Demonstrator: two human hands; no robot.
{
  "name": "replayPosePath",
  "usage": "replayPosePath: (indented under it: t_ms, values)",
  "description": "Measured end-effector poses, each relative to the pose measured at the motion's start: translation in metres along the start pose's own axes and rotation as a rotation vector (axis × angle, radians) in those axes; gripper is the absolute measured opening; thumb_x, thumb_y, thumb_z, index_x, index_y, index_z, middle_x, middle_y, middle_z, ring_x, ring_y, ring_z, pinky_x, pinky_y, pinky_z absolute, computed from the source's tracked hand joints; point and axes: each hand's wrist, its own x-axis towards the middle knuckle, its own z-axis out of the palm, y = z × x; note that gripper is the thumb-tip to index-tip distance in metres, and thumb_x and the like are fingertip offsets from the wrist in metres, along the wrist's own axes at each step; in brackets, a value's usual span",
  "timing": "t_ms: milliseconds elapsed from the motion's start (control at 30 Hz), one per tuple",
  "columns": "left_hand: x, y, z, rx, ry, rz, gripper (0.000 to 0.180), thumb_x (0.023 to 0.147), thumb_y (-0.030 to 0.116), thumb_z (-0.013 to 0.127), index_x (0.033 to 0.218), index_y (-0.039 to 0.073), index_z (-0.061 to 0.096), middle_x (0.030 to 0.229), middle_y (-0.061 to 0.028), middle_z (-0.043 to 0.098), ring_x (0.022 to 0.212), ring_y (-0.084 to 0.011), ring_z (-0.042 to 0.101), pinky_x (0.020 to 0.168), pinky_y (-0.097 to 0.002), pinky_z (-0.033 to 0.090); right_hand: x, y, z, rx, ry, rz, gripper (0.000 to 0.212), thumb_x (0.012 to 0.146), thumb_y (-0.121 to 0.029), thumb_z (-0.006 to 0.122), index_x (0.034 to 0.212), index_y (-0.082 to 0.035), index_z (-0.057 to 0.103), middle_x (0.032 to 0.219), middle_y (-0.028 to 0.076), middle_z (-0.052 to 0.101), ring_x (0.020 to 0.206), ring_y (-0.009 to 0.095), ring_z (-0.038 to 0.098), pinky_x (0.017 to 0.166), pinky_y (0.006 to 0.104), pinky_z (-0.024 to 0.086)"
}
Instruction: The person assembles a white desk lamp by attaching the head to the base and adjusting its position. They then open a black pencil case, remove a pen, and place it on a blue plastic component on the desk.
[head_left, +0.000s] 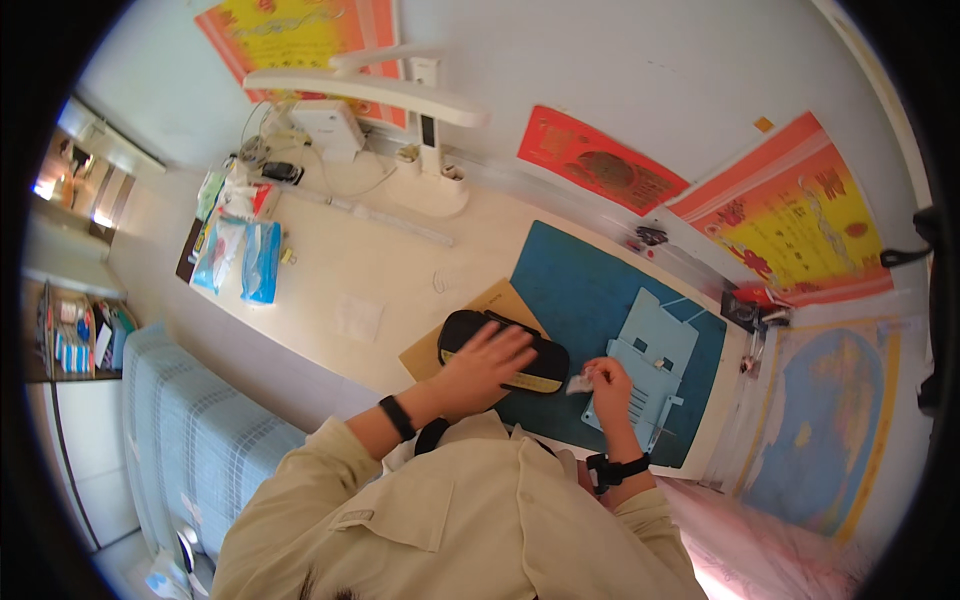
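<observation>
My left hand lies over a black zip pouch with a yellow strip along its near side. Its fingers are stretched out and touch or hover just above the pouch; I cannot tell which. A small whitish piece, too small to name, is pinched in my right hand, just right of the pouch. The pouch rests on a tan, kraft-coloured sheet or booklet and reaches over a teal mat. Beside my right hand, a light blue slotted stand lies flat on the mat.
A white desk lamp stands at the back, with a white box-shaped device and cables to its left. Blue-and-white packets sit at the desk's left end. A chair or seat under a blue checked cover is at left.
</observation>
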Motion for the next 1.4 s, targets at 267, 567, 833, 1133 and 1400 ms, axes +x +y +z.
replayPosePath:
  t_ms: [267,567,833,1133,1400]
  values:
    - [-0.055,-0.038,0.019,-0.385,0.172,-0.889,0.068,0.078,0.024,0.083,0.131,-0.003,0.050,0.125,-0.0223,0.051,0.110,-0.0337,0.055,0.093,-0.0420,0.047,-0.021,0.015,0.040,-0.040,0.015,0.328,0.034,0.092,-0.028,0.064,0.111,0.001,0.063,0.106,0.019,0.069,0.098,0.030,0.067,0.084,0.0376,0.052]
    - [-0.036,-0.046,0.011,-0.969,0.256,-1.050,0.032,0.086,0.020,0.077,0.101,0.002,0.055,0.083,-0.0036,0.060,0.063,-0.0107,0.057,0.052,-0.0261,0.047,-0.014,0.009,0.045,0.244,-0.151,0.552,0.059,0.088,-0.034,0.074,0.128,0.000,0.046,0.095,0.011,0.060,0.073,0.016,0.056,0.058,0.0308,0.046]
    - [0.046,-0.088,-0.039,-0.993,0.322,-0.876,0.031,0.089,0.024,0.075,0.096,0.002,0.055,0.081,-0.0070,0.063,0.058,-0.0137,0.060,0.048,-0.0288,0.046,0.084,-0.033,0.009,0.316,0.092,0.193,0.044,0.091,-0.024,0.072,0.123,-0.003,0.050,0.092,0.006,0.061,0.072,0.012,0.056,0.060,0.0268,0.045]
    - [0.154,-0.191,-0.016,-1.352,0.461,-1.037,0.041,0.091,0.011,0.067,0.121,-0.008,0.046,0.099,-0.0185,0.062,0.066,-0.0235,0.069,0.054,-0.0334,0.058,0.222,-0.021,0.042,0.238,0.054,0.301,0.053,0.099,-0.036,0.059,0.142,-0.006,0.049,0.114,0.011,0.062,0.092,0.019,0.059,0.081,0.0333,0.049]
    - [0.142,-0.188,-0.002,-0.857,0.352,-0.922,0.043,0.089,0.001,0.067,0.125,-0.012,0.047,0.105,-0.0196,0.064,0.076,-0.0242,0.072,0.065,-0.0340,0.060,0.231,0.005,0.063,0.059,0.019,0.454,0.057,0.100,-0.035,0.053,0.147,-0.004,0.043,0.104,0.020,0.066,0.079,0.028,0.065,0.072,0.0408,0.052]
